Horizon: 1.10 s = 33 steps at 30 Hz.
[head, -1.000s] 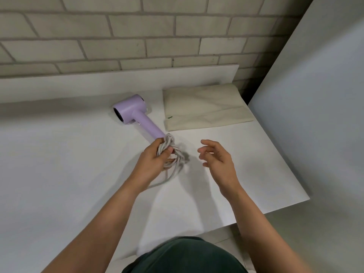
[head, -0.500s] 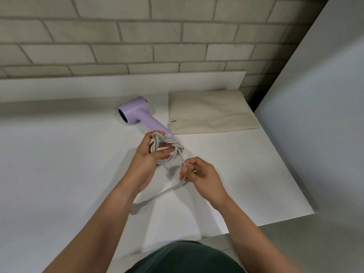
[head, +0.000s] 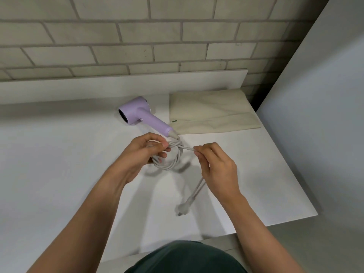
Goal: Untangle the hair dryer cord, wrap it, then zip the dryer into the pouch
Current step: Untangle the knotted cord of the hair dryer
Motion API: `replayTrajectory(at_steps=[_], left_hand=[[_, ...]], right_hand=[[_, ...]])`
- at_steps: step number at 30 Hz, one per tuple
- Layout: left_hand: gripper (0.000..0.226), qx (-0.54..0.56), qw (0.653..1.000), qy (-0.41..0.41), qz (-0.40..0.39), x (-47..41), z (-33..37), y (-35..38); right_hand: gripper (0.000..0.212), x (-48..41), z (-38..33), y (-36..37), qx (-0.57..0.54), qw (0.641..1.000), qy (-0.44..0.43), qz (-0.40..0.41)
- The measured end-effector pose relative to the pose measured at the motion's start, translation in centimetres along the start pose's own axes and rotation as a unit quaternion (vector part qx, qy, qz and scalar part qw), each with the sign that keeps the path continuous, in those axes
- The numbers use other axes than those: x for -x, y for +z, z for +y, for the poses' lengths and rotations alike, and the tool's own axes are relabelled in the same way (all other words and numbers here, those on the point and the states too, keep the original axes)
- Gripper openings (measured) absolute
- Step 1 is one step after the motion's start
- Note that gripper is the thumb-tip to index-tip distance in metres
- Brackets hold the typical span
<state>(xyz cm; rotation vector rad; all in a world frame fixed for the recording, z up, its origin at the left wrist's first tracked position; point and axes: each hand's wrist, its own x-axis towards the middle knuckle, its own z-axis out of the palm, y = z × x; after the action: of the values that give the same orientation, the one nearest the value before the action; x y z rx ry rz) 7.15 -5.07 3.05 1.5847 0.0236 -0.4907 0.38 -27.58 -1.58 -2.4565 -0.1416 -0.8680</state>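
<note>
Cord [head: 173, 164] in left hand [head: 140, 153], right hand [head: 216, 167]

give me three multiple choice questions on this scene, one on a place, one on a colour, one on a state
1. Relative to the dryer, the pouch lies:
a) to its left
b) to its right
c) on top of it

2. The dryer is:
a) purple
b) black
c) red

3. The cord is:
a) wound round the handle
b) lying untouched
c) looped and held in both hands

Answers:
1 b: the pouch lies flat on the table, right of the dryer.
2 a: its head and handle are pale purple.
3 c: the left hand grips the loop and the right hand pinches a strand.
</note>
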Motion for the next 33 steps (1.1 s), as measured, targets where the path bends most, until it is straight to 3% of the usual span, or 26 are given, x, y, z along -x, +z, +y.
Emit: replayTrajectory(at_steps=[5,15,20,22,24,26,28,33], left_hand=[[0.019,-0.119,0.992,-0.006,-0.051,0.0,-0.6,-0.2],[0.015,-0.12,0.989,0.066,-0.051,0.1,0.3,0.2],[0.015,-0.132,0.986,0.074,-0.074,0.4,1.1,0.8],[0.019,-0.128,0.986,0.073,-0.081,0.5,1.4,1.1],[0.021,-0.134,0.985,0.079,-0.076,0.4,1.7,1.2],[0.022,-0.142,0.984,0.081,-0.076,0.4,1.9,1.2],[0.022,-0.153,0.982,0.074,-0.084,0.3,1.9,1.2],[0.025,-0.185,0.977,0.088,-0.066,0.0,1.3,0.9]], right_hand=[[0.009,-1.1,0.1,0.0,0.038,0.998,-0.053,0.023],[0.013,-2.8,1.0,-0.1,-0.045,0.997,-0.066,-0.009],[0.015,-3.8,0.3,0.3,-0.096,0.991,-0.062,-0.069],[0.014,-3.9,-0.1,0.3,-0.136,0.988,-0.031,-0.074],[0.018,-4.1,-0.4,0.0,-0.199,0.975,0.055,-0.081],[0.035,-4.3,-0.5,-0.5,-0.234,0.957,0.12,-0.122],[0.048,-4.5,-0.4,-0.7,-0.214,0.954,0.096,-0.189],[0.045,-4.8,0.1,-0.7,-0.207,0.926,0.043,-0.312]])
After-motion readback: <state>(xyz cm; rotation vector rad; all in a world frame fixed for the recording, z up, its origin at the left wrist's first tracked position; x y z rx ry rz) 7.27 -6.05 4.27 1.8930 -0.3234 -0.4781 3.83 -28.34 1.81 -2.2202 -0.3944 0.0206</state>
